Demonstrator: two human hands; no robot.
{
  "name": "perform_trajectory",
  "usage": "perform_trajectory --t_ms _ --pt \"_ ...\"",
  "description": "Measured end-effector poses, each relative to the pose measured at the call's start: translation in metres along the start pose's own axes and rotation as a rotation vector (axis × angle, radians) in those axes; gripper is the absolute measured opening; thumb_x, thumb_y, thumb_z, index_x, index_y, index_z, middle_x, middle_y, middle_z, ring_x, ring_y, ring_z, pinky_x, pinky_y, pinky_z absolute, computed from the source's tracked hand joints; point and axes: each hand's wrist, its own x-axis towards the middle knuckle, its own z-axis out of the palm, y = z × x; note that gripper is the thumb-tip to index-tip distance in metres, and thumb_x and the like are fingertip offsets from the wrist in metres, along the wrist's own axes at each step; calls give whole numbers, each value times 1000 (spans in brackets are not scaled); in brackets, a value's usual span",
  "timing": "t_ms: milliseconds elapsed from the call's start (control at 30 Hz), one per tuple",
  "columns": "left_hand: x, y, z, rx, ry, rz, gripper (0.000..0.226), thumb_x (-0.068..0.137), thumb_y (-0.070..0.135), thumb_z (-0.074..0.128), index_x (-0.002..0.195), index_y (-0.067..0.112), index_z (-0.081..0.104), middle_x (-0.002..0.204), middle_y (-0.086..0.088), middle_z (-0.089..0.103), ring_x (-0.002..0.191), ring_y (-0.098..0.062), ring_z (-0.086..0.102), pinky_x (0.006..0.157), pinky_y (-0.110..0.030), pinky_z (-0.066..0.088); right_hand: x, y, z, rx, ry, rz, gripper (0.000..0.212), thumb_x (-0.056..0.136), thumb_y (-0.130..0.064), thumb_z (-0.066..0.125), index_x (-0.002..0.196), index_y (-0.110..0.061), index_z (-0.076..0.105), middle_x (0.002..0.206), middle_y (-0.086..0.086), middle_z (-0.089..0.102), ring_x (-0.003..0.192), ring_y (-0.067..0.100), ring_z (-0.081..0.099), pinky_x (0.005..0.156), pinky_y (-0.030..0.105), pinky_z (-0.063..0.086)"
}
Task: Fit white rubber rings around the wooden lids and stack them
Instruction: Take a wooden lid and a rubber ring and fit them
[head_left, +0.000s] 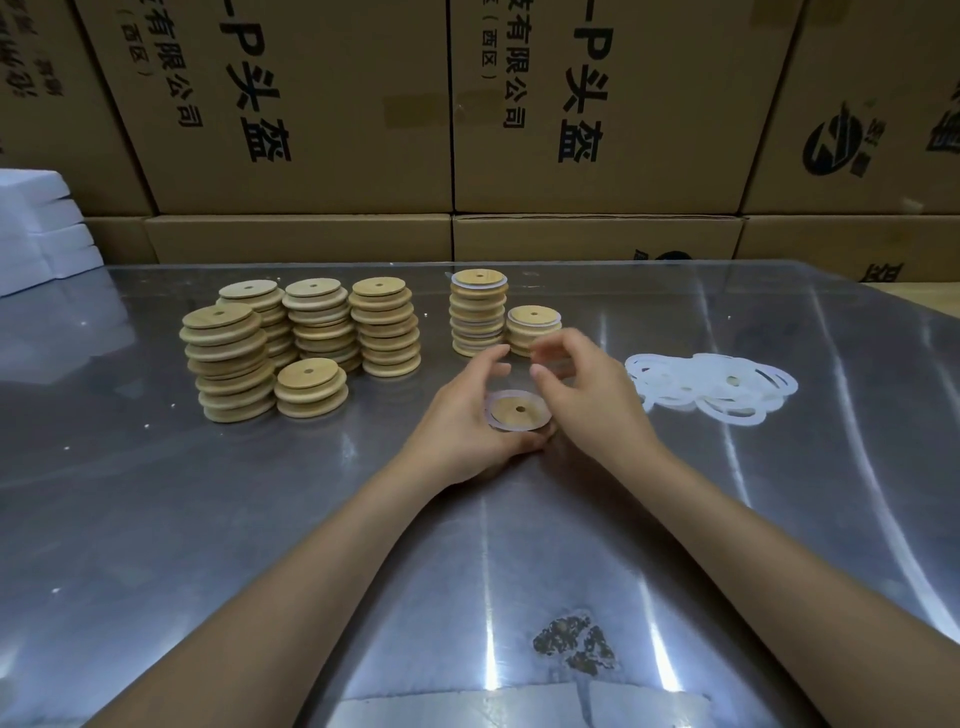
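Wooden lid (517, 410) at frame centre, flat side up, a white rubber ring (492, 419) showing round its rim. Held from the left and below by the left hand (457, 421), fingers curled under and around the edge. Right hand (582, 384) just to the right of the lid, fingers bent and spread above it, thumb near the rim; whether actually pinching the ring could not be told (motion blur on the fingertips).

Behind the hands, slightly above centre: two stacks of ringed lids, a tall one (478, 313) and a short one (533, 329) just beside it on the right. Left of centre: five stacks of bare lids (311, 332), touching or nearly so, the shortest (310, 387) nearest the camera. Right of centre: a loose heap of white rings (711, 387) lying on the metal tabletop (260, 519).

Across the top of the frame: cardboard boxes (311, 104) with black print. Upper left edge: a stack of white blocks (41, 228).
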Motion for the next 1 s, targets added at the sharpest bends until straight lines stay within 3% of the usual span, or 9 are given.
perform_trajectory --t_ms 100,200,333,467,600,767,867,1000 --pt "-1 1 0 46 15 97 96 65 25 86 145 22 32 137 3 49 123 -12 51 102 -35 44 -1 8 -1 -55 -196 151 31 88 -39 61 114 -22 58 112 -10 61 100 11 59 88 31 47" --pt "-1 2 0 106 53 215 88 69 22 83 143 21 35 136 5 49 120 -10 51 99 -24 43 -1 8 2 -12 -302 151 29 84 -41 65 107 -25 58 103 -9 65 95 10 60 81 29 49" --pt "-1 3 1 132 63 287 87 69 27 83 142 20 36 133 7 46 118 -4 46 94 -12 38 1 7 -2 160 -194 128 16 87 -25 67 102 -24 61 98 -6 66 88 11 61 71 24 48" --pt "0 3 0 53 56 214 89 57 38 89 132 23 44 122 14 45 115 0 45 94 -5 34 0 5 -4 220 -88 83 15 89 -17 64 103 -20 64 95 -6 66 93 11 63 80 25 50" --pt "3 -1 -5 -134 160 33 55 65 26 86 108 19 53 109 1 62 100 -14 62 84 -25 52 -1 1 -4 316 -55 36 16 87 -12 65 99 -22 63 96 -4 68 95 14 64 83 32 53" --pt "3 0 -11 -218 217 36 37 69 14 83 94 26 58 96 0 69 86 -11 67 65 -23 55 -2 -2 -4 352 -51 0 16 86 -12 67 98 -21 61 100 -1 69 99 13 63 86 35 53" --pt "1 3 -11 -251 253 70 32 72 10 80 94 24 61 94 6 68 87 -3 65 65 -18 53 -3 -1 -4 328 -22 46 15 85 -19 69 96 -20 58 99 -1 68 97 13 63 81 41 55" --pt "0 5 -11 -252 259 68 22 76 11 77 88 19 61 94 0 69 93 -10 66 70 -23 55 -5 -3 -2 320 -6 35 17 85 -19 69 86 -30 56 95 -2 67 95 13 64 79 44 56"
